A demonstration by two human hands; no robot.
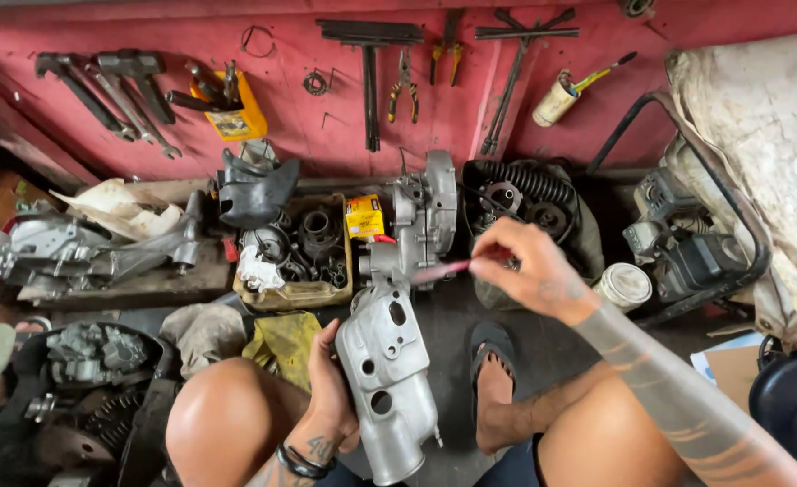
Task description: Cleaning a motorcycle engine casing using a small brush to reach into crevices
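My left hand [331, 397] grips the left side of a long silver engine casing [387, 361] that stands between my knees, its top end tilted away from me. My right hand [532, 269] is raised to the right of the casing and pinches a thin pink-handled brush [443, 270]. The brush tip points left and reaches the casing's upper end. A dark band sits on my left wrist. My foot in a dark sandal [493, 361] rests on the floor just right of the casing.
A red wall [308, 117] holds wrenches, pliers and a yellow box. Below it lie a tray of engine parts [294, 252], a second grey casing [425, 212], a white tub [625, 284], yellow and grey rags, and a small engine [687, 243] at right.
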